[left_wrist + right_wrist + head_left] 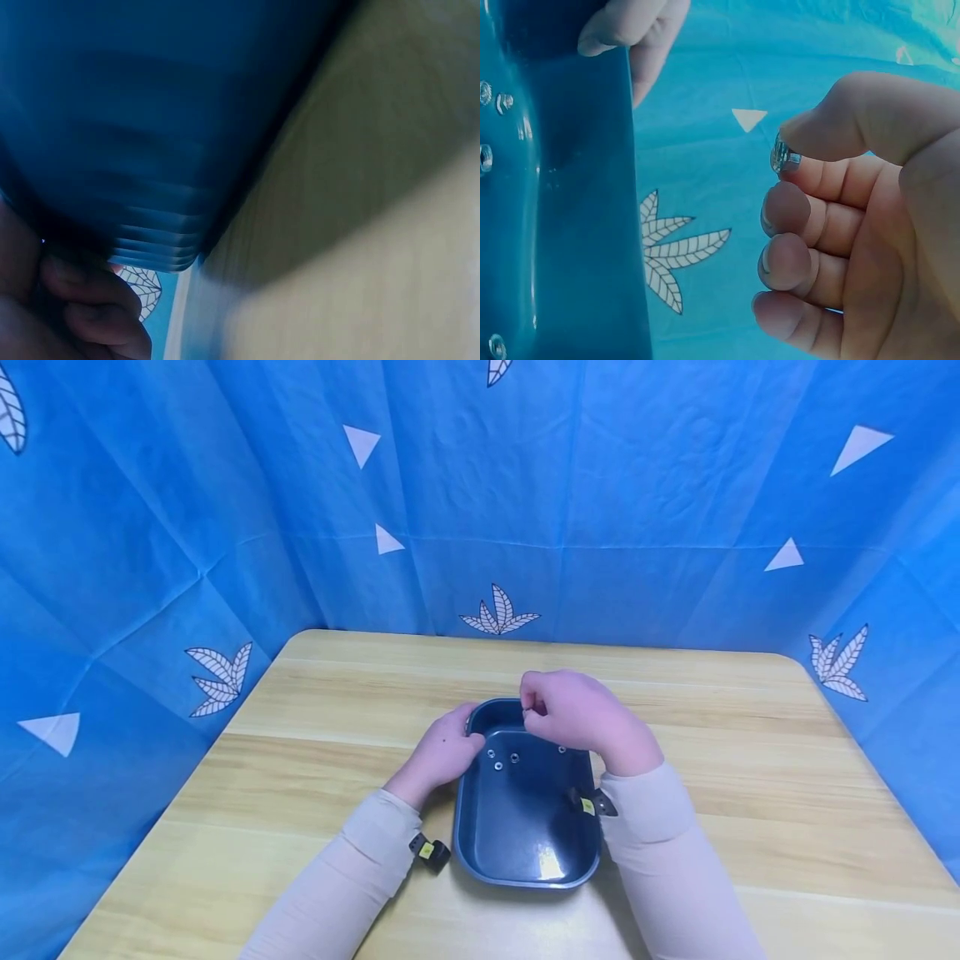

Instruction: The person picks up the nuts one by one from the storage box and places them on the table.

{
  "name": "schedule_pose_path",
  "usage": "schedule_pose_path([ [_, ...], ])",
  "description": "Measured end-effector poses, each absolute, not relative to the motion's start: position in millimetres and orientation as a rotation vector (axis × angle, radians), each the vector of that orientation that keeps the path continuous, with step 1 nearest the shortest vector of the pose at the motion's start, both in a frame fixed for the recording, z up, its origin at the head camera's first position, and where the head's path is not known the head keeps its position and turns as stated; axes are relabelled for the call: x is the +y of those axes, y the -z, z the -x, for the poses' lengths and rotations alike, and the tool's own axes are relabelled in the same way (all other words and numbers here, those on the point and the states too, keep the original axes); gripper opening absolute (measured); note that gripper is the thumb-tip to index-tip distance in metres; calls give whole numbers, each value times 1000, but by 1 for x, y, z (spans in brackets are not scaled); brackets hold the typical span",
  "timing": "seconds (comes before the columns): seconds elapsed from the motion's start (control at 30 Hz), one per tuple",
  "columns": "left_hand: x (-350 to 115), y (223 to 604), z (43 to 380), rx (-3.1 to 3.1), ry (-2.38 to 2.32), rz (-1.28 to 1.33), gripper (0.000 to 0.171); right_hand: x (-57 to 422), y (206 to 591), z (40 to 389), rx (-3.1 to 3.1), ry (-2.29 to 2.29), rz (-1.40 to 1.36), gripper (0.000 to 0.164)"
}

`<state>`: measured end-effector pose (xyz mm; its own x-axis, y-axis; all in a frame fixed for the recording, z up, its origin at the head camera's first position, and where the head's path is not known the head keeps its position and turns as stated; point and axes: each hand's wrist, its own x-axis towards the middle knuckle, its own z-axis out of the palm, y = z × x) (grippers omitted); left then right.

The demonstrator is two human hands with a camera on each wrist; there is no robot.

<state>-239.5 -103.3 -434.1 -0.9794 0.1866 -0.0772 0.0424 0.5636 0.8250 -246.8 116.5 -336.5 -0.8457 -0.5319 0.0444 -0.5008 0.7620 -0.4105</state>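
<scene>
A dark blue, round-cornered tray (pixel 517 827) is on the wooden table. My left hand (pixel 442 747) grips the tray's far left rim, thumb over the edge, as the right wrist view also shows. In the left wrist view its curled fingers (pixel 94 304) are by the tray's outer wall (pixel 135 135). Above the far right part of the tray is my right hand (pixel 581 718). Thumb and index finger pinch a small metal nut (pixel 784 157), with the other fingers curled beneath. Several similar nuts (pixel 514 758) lie on the tray floor toward its far end.
The pale wooden table (pixel 765 843) stretches out on both sides of the tray. Behind it and at its sides hangs a blue cloth (pixel 637 485) with white leaf and triangle prints. A small black wrist camera (pixel 435 855) sits close to the tray's left wall.
</scene>
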Motion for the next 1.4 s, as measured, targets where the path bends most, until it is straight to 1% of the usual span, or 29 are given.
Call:
schedule_pose_path([
  [0.5,-103,436,239,2658,-1371,-211,53,136,336,247,2853,695,763,6],
  [1.4,-103,435,240,2655,-1373,-202,53,190,347,255,2854,734,691,8],
])
